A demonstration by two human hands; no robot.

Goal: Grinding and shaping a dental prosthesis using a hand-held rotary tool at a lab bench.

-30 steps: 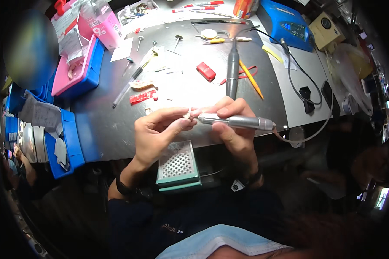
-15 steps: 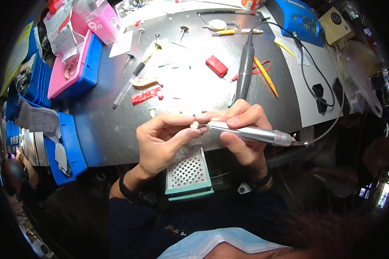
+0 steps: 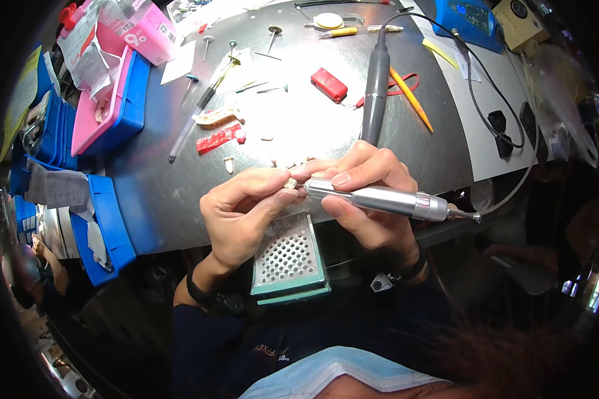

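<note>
Between the thumb and fingers of my left hand [image 3: 236, 209] is pinched a small white tooth-like piece [image 3: 291, 183]. My right hand [image 3: 373, 199] is wrapped round a silver rotary handpiece [image 3: 386, 201], pen-fashion. Its thin tip points left and meets or nearly meets the white piece; fingers partly hide the spot. The fingers of both hands come together there, above the near edge of the bench. Just below my left hand sits a perforated tray [image 3: 285, 256] with a green front. Several small white bits lie beyond my fingers, among them a peg-like one [image 3: 229, 164].
A second, dark handpiece [image 3: 376, 93] rests on the metal bench, its cable leading to a blue control box [image 3: 469, 23]. Around it lie a red remote-like fob [image 3: 329, 85], an orange pencil [image 3: 411, 100], a pen [image 3: 193, 123] and mounted discs [image 3: 274, 31]. Blue and pink bins [image 3: 116, 100] stand left.
Both hands, with the white piece and the silver handpiece, have shifted slightly left and up in view. The white piece looks turned a little. The grips are unchanged.
</note>
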